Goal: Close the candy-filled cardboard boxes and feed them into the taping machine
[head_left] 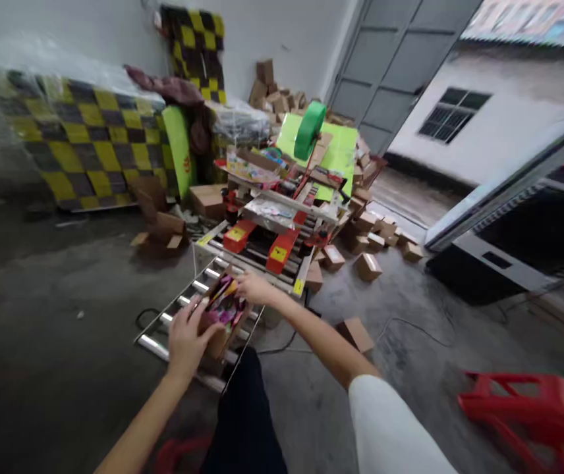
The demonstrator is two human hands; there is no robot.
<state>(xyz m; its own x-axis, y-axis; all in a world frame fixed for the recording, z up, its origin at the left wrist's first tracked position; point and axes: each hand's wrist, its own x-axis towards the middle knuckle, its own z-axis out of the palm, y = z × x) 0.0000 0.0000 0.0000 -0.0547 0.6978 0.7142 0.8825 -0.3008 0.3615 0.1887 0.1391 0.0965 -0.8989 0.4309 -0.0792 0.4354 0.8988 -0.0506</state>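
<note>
An open cardboard box [219, 343] lies on the metal roller conveyor [153, 347], filled with shiny purple, pink and yellow packets [225, 306]. My left hand [188, 337] is at the box's near left side, fingers along the left wall and thumb reaching across the near end. At the far right edge of the box, my right hand [257, 289] has its fingers curled against the rim, touching or very near the packets. The undersides of both hands are hidden.
Just beyond the box stands a carton taping machine [282, 255] with a green tape roll [310, 130]. Small cartons [368, 266] lie on the floor to its right. A red plastic stool [534, 401] is at lower right, and wrapped stacks [104, 135] line the left wall.
</note>
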